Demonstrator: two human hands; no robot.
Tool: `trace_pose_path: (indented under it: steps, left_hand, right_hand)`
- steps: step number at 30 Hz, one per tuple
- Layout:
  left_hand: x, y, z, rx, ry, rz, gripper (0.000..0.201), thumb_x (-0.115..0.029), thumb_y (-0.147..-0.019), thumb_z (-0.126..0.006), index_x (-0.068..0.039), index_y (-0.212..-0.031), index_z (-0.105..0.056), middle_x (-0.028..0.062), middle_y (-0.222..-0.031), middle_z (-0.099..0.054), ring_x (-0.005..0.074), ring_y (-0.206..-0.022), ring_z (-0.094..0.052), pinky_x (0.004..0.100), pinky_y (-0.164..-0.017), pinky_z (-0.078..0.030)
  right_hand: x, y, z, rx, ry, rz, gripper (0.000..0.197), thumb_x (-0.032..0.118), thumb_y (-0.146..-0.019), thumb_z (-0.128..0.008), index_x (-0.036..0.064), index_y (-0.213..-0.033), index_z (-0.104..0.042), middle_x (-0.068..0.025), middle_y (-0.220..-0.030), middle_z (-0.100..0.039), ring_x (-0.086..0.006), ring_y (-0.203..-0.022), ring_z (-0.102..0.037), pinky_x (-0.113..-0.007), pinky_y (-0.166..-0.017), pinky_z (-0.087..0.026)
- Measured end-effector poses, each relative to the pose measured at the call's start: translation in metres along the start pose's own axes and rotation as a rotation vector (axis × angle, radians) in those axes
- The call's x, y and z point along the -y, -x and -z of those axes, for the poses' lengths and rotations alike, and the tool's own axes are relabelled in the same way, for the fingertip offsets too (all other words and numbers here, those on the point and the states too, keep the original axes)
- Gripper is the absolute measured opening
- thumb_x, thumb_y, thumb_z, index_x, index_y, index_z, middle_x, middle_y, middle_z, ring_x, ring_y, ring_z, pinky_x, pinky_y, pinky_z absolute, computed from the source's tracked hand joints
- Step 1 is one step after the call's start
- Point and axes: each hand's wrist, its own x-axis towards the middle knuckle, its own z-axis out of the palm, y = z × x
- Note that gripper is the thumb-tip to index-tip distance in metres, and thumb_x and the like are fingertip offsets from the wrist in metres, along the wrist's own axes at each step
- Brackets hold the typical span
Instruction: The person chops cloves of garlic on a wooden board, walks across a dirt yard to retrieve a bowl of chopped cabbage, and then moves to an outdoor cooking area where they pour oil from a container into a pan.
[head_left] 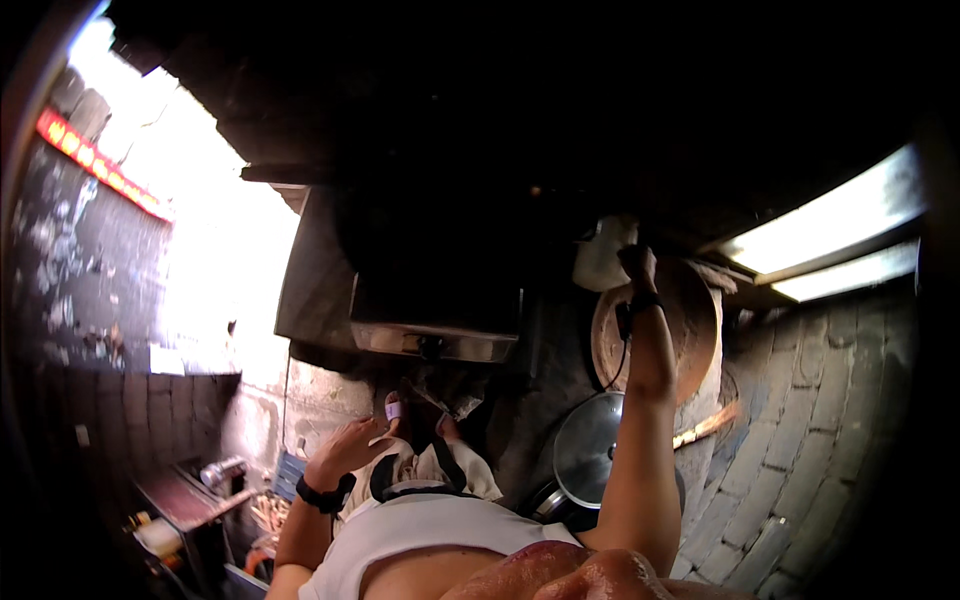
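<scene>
My right arm stretches forward over the right side, and my right hand (638, 264) is closed at the side of a pale, translucent plastic jug (602, 256). The grip looks to be on the jug's handle, though shadow hides the fingers' detail. Beneath that forearm lies a large round brownish basin or lid (688, 335). A pan with a glass lid (585, 450) is nearer to me, partly behind my arm. My left hand (348, 448) hangs in front of my body with its fingers stretched out, holding nothing.
Ahead is a stove (435, 340) with a metal front and a knob; deep shadow covers its top. A brick wall (800, 430) runs along the right. At the lower left stands a small reddish table (185, 497), with sticks beside it. Bright light comes from the left.
</scene>
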Motion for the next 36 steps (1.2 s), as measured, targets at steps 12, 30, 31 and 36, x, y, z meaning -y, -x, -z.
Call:
trace_pose_path:
  steps: [12,30,31,36]
  left_hand:
    - [0.024,0.036,0.017,-0.377,0.162,-0.277,0.023,-0.021,-0.092,-0.063,-0.003,-0.107,-0.067,0.0156,-0.099,-0.069,0.032,-0.079,-0.067,0.0374,-0.07,-0.054]
    - [0.077,0.15,0.019,-0.413,0.203,-0.332,0.027,-0.022,-0.09,-0.064,-0.002,-0.106,-0.069,0.0178,-0.081,-0.069,0.0319,-0.071,-0.069,0.0408,-0.064,-0.054]
    - [0.085,0.153,0.02,-0.414,0.223,-0.286,0.026,-0.023,-0.09,-0.063,-0.003,-0.105,-0.069,0.0188,-0.081,-0.07,0.0331,-0.071,-0.069,0.0413,-0.063,-0.054]
    - [0.135,0.168,0.024,-0.536,0.32,-0.096,0.024,-0.025,-0.091,-0.065,-0.003,-0.1,-0.07,0.0162,-0.08,-0.071,0.0278,-0.074,-0.072,0.0365,-0.063,-0.056]
  right_hand:
    - [0.064,0.293,0.142,-0.074,-0.771,0.189,0.022,0.018,-0.085,-0.066,0.0005,-0.075,-0.058,-0.0035,-0.061,-0.056,-0.0102,-0.051,-0.05,-0.029,-0.048,-0.04]
    - [0.32,0.624,0.008,0.418,-0.976,0.14,0.02,0.012,-0.086,-0.071,-0.0035,-0.096,-0.063,-0.0063,-0.08,-0.066,-0.0101,-0.063,-0.065,-0.023,-0.052,-0.052]
    - [0.335,0.63,-0.001,0.437,-1.06,0.169,0.019,0.011,-0.087,-0.07,-0.0031,-0.096,-0.062,-0.0059,-0.081,-0.066,-0.01,-0.065,-0.065,-0.024,-0.054,-0.053]
    - [0.412,0.659,0.003,0.557,-1.038,0.45,0.019,0.003,-0.087,-0.065,-0.0032,-0.106,-0.063,-0.0075,-0.091,-0.068,-0.0143,-0.08,-0.069,-0.026,-0.072,-0.057]
